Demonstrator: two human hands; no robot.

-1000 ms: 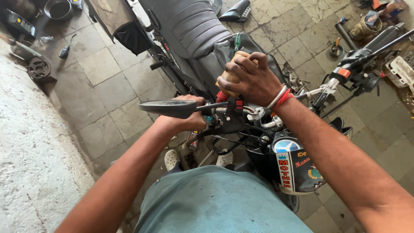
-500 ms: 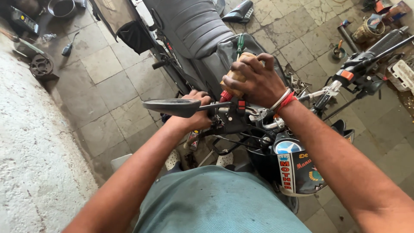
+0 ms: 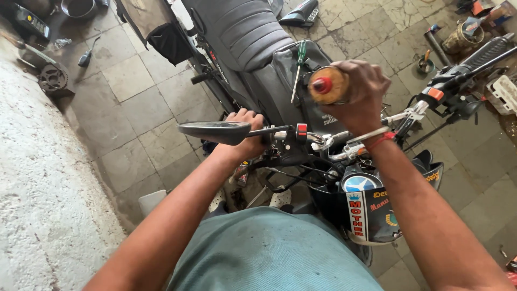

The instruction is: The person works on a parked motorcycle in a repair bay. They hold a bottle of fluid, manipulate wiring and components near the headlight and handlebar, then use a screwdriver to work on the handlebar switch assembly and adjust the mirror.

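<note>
left hand (image 3: 245,132) is wrapped tight around the left handlebar grip, hidden under the fingers, right behind the black mirror (image 3: 214,131) that sticks out toward the left edge of the motorcycle (image 3: 253,43). right hand (image 3: 358,94) is closed firmly around a tan tool handle (image 3: 328,86) with a red cap, held up over the middle of the handlebar (image 3: 323,141), just in front of the grey seat. a green screwdriver (image 3: 298,67) lies on the seat close beside that handle, and a toothed sprocket (image 3: 54,80) sits on the tiled floor (image 3: 134,108) near its far left edge.
</note>
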